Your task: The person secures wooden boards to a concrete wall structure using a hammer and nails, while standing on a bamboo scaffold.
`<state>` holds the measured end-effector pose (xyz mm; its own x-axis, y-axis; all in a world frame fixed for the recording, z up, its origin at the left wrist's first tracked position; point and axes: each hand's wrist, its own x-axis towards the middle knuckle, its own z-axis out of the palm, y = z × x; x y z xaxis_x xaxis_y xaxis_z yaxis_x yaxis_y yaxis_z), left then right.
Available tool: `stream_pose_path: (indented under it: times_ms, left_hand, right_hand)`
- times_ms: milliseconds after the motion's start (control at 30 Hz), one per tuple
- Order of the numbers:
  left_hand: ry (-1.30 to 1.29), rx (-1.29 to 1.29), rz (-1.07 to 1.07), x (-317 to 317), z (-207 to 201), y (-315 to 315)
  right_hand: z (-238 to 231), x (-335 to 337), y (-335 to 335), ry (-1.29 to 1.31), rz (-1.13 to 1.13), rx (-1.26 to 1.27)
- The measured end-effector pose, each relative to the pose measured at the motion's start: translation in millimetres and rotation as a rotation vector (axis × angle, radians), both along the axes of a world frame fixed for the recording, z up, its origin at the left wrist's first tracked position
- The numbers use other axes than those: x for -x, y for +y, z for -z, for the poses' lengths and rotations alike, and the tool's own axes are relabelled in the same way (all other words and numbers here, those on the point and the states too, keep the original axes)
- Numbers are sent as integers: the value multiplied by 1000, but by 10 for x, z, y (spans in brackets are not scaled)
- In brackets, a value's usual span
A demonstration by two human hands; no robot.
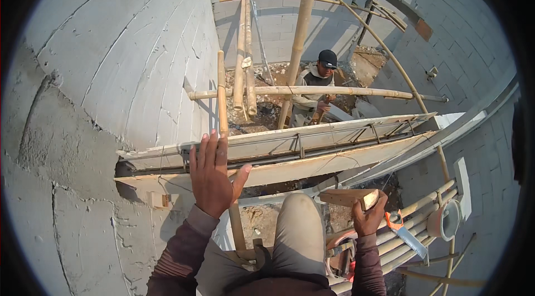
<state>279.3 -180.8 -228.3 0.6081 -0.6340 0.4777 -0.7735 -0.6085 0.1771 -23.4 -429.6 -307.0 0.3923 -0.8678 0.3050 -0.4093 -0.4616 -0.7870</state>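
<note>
My left hand (214,179) is stretched out flat with its fingers apart, over the left part of a long wooden formwork trough. Whether its palm rests on the near board (290,172) I cannot tell. Between that board and the far board (267,145) runs a cage of steel bars (301,147). In my right hand (370,216) is a short wooden block (348,197), gripped at its right end, on the near side of the trough. A handsaw (407,233) with an orange handle lies to the right of that hand.
Bamboo poles (418,222) form a platform at the lower right, with a bucket (444,219) on it. An upright bamboo pole (304,28) and a crosswise one (334,91) stand beyond the trough. A co-worker (316,81) is below. Block walls (139,56) enclose the space.
</note>
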Motion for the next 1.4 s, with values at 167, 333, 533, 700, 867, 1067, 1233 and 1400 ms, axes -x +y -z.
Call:
stream_pose_path:
  times_ms: [167, 333, 533, 700, 867, 1067, 1233, 1400]
  left_hand:
    - [188, 264, 147, -253, -456, 244]
    - [391, -43, -174, -1543, -918, 717]
    - [623, -610, -201, -2216, -665, 648]
    - [728, -829, -73, -2333, -533, 771]
    - [897, -989, -225, -2175, -580, 691]
    - [851, -1053, -111, -2242, -524, 898]
    - [915, -1122, -174, -2234, -569, 744]
    - [994, -574, -268, -2041, -923, 790]
  right_hand:
    - [-278, 467, -94, -22, 87, 284]
    - [-448, 437, -54, -93, -20, 302]
    - [-409, 446, -60, -59, -24, 392]
    - [-375, 492, -6, -44, -40, 360]
    - [-470, 599, 28, -38, -11, 392]
    - [-588, 482, 51, -107, -94, 345]
    - [-621, 573, 3, -128, -73, 368]
    - [-703, 508, -11, -115, -98, 411]
